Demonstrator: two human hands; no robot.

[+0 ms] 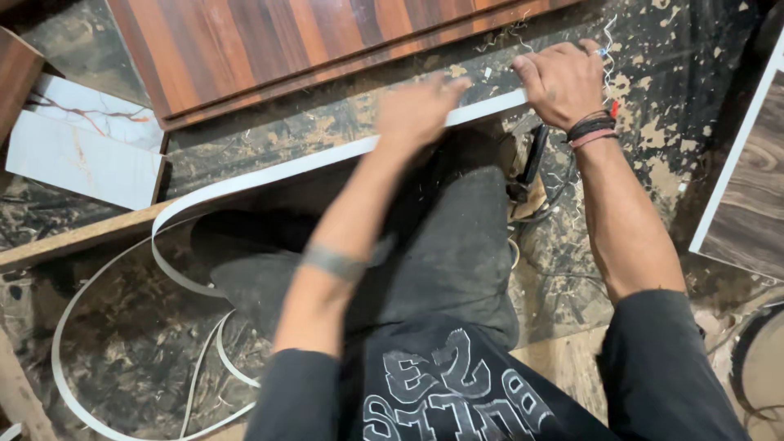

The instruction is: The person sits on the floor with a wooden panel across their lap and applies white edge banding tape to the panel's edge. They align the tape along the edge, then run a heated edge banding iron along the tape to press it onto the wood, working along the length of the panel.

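A long white edge-banding strip (269, 171) runs along the edge of a board (73, 238) and loops down over the floor at the left. My left hand (418, 110), blurred, presses flat on the strip near its middle. My right hand (562, 80) grips the strip's end at the upper right, with bracelets on the wrist. My knees in grey trousers lie under the board edge.
A dark wood-grain panel (286, 41) lies ahead. A white marbled panel (82, 147) sits at the left, and a grey wood-grain panel with a white edge (747, 188) at the right. A black tool with a cable (532, 159) lies by my right knee. The floor is speckled and dusty.
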